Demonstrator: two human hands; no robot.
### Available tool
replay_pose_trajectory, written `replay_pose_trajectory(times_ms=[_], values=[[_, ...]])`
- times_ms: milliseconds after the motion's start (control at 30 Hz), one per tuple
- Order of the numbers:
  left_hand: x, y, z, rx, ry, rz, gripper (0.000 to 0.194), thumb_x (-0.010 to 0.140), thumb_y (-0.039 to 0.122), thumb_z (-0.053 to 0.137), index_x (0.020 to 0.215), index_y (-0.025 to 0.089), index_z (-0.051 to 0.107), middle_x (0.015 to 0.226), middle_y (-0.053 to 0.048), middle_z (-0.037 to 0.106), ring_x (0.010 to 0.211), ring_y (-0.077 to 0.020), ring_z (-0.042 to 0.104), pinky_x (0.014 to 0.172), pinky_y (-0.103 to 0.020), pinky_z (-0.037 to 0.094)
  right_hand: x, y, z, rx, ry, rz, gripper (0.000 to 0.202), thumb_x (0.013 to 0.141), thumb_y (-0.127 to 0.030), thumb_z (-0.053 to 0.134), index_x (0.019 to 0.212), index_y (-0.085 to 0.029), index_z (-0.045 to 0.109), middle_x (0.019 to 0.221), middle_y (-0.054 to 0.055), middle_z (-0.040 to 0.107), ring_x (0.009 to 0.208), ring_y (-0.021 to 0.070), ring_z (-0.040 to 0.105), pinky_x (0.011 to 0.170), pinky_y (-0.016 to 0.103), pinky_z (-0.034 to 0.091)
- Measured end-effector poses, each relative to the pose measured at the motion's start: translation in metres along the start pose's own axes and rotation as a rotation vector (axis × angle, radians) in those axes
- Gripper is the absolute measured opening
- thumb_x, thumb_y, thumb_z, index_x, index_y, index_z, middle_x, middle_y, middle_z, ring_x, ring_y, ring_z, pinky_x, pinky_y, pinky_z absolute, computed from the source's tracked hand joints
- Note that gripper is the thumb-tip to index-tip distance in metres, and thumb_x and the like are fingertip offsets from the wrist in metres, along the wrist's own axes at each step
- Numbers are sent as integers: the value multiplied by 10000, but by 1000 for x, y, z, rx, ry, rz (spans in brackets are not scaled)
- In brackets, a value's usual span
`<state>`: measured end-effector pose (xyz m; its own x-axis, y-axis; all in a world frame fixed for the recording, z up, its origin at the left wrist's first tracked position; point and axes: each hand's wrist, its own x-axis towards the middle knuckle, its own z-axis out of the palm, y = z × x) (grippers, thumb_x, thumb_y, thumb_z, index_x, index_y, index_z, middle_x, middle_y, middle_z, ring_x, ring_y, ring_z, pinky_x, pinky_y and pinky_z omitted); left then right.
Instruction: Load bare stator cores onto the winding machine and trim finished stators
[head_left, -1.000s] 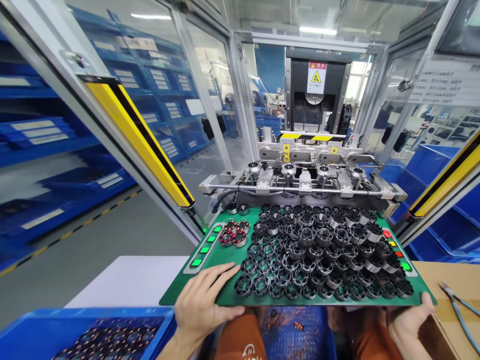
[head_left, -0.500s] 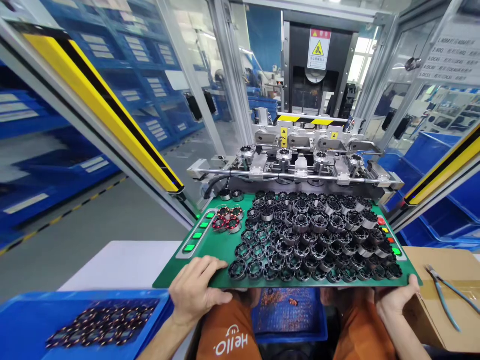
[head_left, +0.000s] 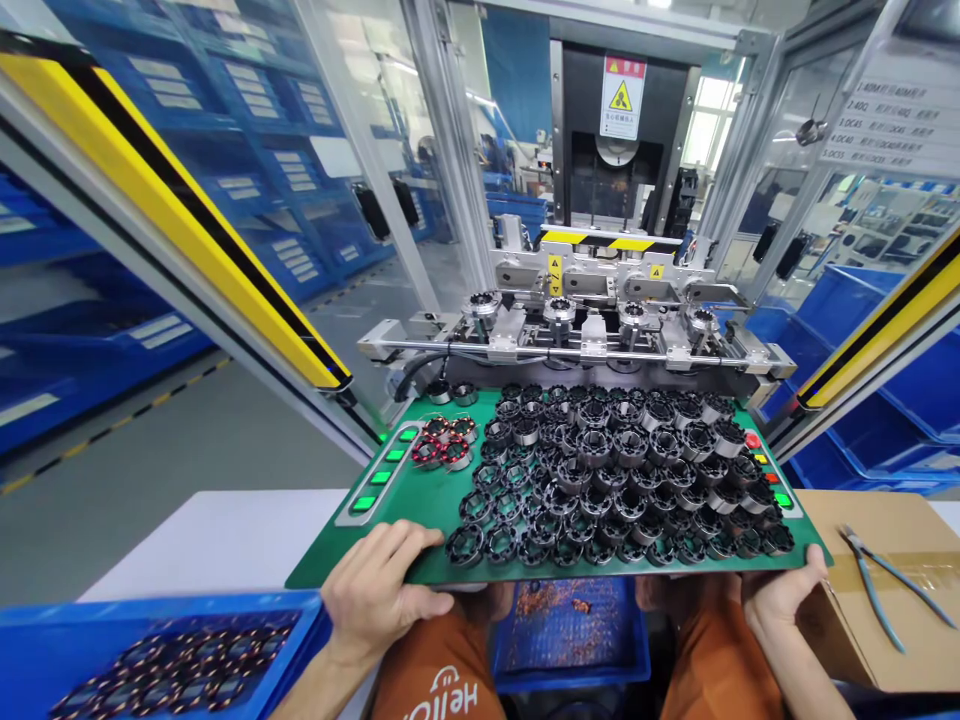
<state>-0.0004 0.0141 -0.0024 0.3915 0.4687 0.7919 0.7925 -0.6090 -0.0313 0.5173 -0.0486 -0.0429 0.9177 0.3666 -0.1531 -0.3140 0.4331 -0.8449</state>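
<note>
My left hand (head_left: 381, 585) rests on the front edge of the green work surface (head_left: 442, 492), fingers on top and thumb below the edge, holding no part. At the front right corner, my right hand (head_left: 784, 588) touches the same edge, its fingers mostly hidden under it. Between them stand many black-and-silver ring cores (head_left: 630, 445), some stacked. Several copper-wound rings (head_left: 444, 443) sit at the left, near green buttons (head_left: 377, 477). Behind, a machine fixture (head_left: 592, 335) carries several ring cores on its posts.
A blue bin (head_left: 311, 610) of wound rings stands at the lower left. Pliers (head_left: 874, 585) lie on a cardboard box (head_left: 825, 510) at the right. A blue tray (head_left: 574, 670) with scraps is below. Yellow-and-black posts (head_left: 187, 235) flank both sides.
The whole view has shifted slightly, so the scene appears a little further left. Both hands keep their places on the green surface's edge.
</note>
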Motion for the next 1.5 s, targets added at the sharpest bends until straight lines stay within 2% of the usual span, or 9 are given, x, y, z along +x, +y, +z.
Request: replay_pose_trajectory(times_ms=[567,833,1167,1300,1500], values=[[2,2,-1,-2,-14,-13,786,1050,861,321,1020,181,713,898,-80,712,789,-233,619,742,-361,439,8,8,-13,17,-45,39,738,857,-768,594,1363,-248,734,1362,56,786,1238,320,738,992,522,676],[0,2,0,-15,-26,-29,784,1047,868,320,1014,184,702,903,-76,710,796,-227,621,739,-356,437,4,2,-7,12,-120,3,793,848,-781,594,1424,-248,710,1378,66,778,1248,327,723,1026,540,654],[-4,1,2,-26,-28,-65,802,1039,895,328,1003,199,724,884,-76,720,784,-232,626,730,-376,430,-4,-6,3,-13,-39,2,732,841,-762,589,1315,-229,756,1344,64,779,1250,320,712,1053,521,643],[-4,1,3,-39,-26,-80,806,1037,904,345,998,205,742,879,-76,728,779,-233,626,725,-383,427,-10,-10,9,-12,-46,0,724,853,-757,566,1283,-213,770,1327,72,787,1272,317,711,1126,525,613],[0,4,1,-23,-28,-65,796,1047,885,322,993,198,719,874,-77,718,778,-234,616,723,-372,423,-4,-8,6,-24,-20,-38,775,824,-802,580,1302,-215,747,1353,69,777,1301,312,697,1136,525,610]])
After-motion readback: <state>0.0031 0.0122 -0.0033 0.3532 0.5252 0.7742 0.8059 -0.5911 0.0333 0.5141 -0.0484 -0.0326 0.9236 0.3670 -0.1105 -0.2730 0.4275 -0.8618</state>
